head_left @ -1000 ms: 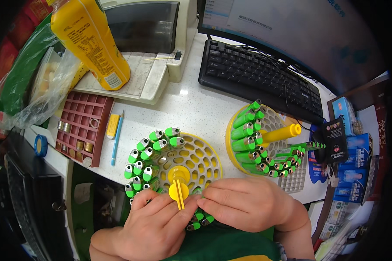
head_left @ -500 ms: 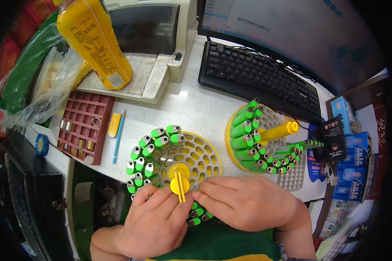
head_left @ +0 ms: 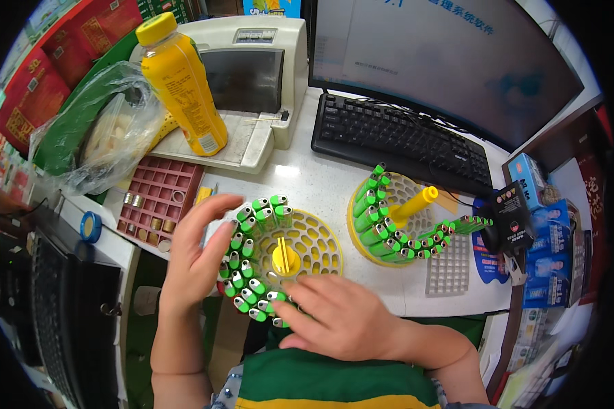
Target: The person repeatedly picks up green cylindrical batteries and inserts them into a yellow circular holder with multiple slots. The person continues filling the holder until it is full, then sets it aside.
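A round display rack [head_left: 325,238] with a yellow rim, a grey slotted plate and a yellow centre post stands at the near edge of the counter. Green lighters [head_left: 237,260] with metal tops fill its left and near slots. Beside their outer left edge, my left hand [head_left: 198,249] is raised, thumb and fingers apart and nothing in them. My right hand [head_left: 344,317] lies over the near side of the rack, its slightly blurred fingers spread at the nearest lighters. Those fingers partly hide the slots there.
A second yellow rack [head_left: 423,194] with green lighters stands to the right, beside a grey grid tray [head_left: 447,273]. Behind are a keyboard [head_left: 396,140] and a monitor [head_left: 443,61]. At left are a pink coin tray [head_left: 160,194], a yellow bottle [head_left: 184,92] and a printer [head_left: 252,129].
My left hand has left the near edge of the rack and swung up to its left side. The right hand has shifted left and down over the near lighters. The view has tilted upward.
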### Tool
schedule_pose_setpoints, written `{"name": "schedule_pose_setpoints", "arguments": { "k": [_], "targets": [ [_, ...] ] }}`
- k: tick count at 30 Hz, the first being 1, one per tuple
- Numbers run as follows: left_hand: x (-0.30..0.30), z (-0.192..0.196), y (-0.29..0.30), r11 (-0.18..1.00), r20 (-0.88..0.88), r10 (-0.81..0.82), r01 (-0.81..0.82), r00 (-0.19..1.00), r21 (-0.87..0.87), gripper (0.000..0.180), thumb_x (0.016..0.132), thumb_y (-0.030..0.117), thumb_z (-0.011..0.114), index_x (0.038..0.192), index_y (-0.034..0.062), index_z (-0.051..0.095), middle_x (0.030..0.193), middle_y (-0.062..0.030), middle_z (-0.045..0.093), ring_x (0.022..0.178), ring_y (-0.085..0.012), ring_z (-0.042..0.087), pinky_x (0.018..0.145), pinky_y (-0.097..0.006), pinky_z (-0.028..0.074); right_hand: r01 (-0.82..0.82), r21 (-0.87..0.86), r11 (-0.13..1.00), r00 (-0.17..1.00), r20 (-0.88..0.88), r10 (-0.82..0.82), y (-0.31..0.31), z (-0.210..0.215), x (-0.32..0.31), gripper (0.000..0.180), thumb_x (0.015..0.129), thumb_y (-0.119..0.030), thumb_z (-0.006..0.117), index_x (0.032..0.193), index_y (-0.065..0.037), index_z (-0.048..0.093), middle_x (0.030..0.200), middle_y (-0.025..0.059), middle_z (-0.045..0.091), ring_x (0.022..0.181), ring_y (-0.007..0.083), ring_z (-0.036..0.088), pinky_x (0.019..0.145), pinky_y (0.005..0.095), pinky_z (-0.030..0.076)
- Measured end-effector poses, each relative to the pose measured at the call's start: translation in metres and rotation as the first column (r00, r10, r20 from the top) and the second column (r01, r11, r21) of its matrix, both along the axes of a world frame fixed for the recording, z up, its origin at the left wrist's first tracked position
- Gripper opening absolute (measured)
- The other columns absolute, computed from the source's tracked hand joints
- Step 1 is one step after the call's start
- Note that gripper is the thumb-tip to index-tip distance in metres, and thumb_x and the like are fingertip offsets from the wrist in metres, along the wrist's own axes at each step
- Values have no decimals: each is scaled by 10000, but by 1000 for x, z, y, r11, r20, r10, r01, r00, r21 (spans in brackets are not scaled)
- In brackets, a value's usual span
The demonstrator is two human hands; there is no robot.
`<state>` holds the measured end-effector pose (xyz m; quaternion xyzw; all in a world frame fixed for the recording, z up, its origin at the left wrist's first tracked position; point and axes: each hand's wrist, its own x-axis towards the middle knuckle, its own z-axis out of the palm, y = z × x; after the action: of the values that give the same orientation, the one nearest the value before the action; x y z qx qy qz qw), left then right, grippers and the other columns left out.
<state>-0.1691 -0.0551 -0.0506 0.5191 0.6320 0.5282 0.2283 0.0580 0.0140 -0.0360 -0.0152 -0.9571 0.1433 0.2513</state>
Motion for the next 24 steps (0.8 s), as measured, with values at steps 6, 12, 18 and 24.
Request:
{"name": "schedule_pose_setpoints", "arguments": {
  "k": [6,12,18,24],
  "targets": [
    [-17,3,41,871,191,-457,480,869,-100,458,891,108,504,1329,-23,492,1327,-121,544,1245,-205,488,1056,-321,353,12,192,981,1000,-24,-7,-14,-15,-4,372,814,-109,545,1175,-42,612,1183,127,600,1025,262,588,900,378,493],
    [-16,-10,49,811,413,-536,585,736,9,336,926,173,433,1141,-25,599,1139,-77,615,1105,-152,539,978,-281,402,-117,40,992,993,6,117,1,-3,4,340,803,-92,564,1134,-42,627,1162,115,608,1034,285,601,902,389,504],
    [20,-23,0,996,443,-66,84,894,-22,428,925,279,440,1203,-28,547,1196,-111,566,1145,-185,515,1020,-306,363,89,107,990,996,-2,-89,24,1,34,277,777,-52,579,1045,-2,628,1110,128,612,1082,302,598,929,412,494],
    [43,-41,-41,989,438,-46,-20,898,145,787,810,350,605,1436,-24,310,1351,-148,421,1269,-227,397,1090,-346,278,256,-20,967,965,-60,-257,-20,0,33,467,765,-212,728,1183,-46,601,1207,158,568,1100,320,574,899,406,489]
  ]
}}
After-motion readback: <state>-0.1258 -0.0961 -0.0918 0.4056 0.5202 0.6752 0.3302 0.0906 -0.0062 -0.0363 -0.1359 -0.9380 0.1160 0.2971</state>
